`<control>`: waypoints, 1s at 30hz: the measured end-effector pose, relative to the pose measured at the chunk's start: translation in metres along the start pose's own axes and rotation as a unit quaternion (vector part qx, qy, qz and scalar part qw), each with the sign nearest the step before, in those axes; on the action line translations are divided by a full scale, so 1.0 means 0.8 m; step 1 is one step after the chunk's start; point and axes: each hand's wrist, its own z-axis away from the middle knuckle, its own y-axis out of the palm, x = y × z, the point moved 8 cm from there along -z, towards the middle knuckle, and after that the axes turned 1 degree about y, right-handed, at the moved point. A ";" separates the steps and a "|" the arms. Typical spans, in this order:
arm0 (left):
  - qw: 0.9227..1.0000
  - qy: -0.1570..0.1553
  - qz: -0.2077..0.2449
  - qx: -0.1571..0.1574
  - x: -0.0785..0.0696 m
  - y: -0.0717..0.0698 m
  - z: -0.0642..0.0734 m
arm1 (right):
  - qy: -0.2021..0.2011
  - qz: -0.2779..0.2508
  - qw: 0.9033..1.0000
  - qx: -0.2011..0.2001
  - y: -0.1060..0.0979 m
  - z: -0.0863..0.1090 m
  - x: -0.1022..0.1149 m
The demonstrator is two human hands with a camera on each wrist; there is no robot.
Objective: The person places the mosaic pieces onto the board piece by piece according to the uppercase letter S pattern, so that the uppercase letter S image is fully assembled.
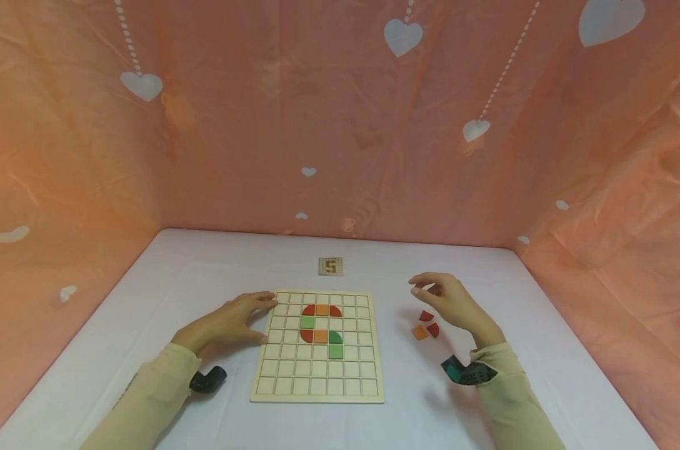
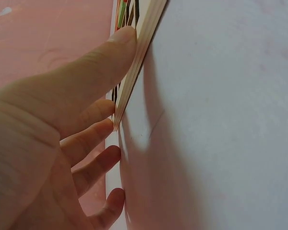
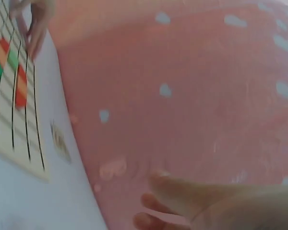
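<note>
A wooden grid board point(image 1: 320, 384) lies on the table, carrying several flat tiles: red quarter-circles point(image 1: 309, 310), orange squares point(image 1: 322, 310), light green squares point(image 1: 307, 322) and a dark green quarter-circle point(image 1: 335, 337). My left hand point(image 1: 233, 319) rests at the board's left edge; thumb and fingertips touch the rim, fingers spread and relaxed. Raised over the table right of the board, my right hand point(image 1: 452, 303) has loosely bent fingers, and no tile shows between them. Close below it lie two loose red quarter-circles point(image 1: 433, 329) and an orange square point(image 1: 420, 332).
Behind the board lies a small card point(image 1: 330, 267) with a brown figure like a 5 or S on a grid. Pink cloth point(image 1: 340, 125) with white hearts walls the white table point(image 1: 216, 250) at the back and both sides. A dark device sits on each wrist.
</note>
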 end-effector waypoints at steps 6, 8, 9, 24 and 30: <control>1.000 0.010 0.001 -0.001 0.000 0.000 -0.001 | 0.029 -0.014 0.998 0.046 0.005 -0.003 -0.046; 1.000 0.012 0.001 -0.001 -0.001 0.000 -0.001 | 0.047 -0.024 0.997 0.063 0.009 -0.003 -0.059; 1.000 0.012 0.001 -0.001 -0.001 0.000 -0.001 | 0.057 -0.028 0.996 0.069 0.012 -0.002 -0.065; 1.000 0.005 0.005 -0.001 -0.002 -0.002 0.002 | 0.115 -0.007 0.991 0.068 0.028 0.004 -0.102; 1.000 0.007 0.003 -0.002 -0.002 -0.002 0.001 | 0.118 -0.004 0.990 0.073 0.031 0.002 -0.100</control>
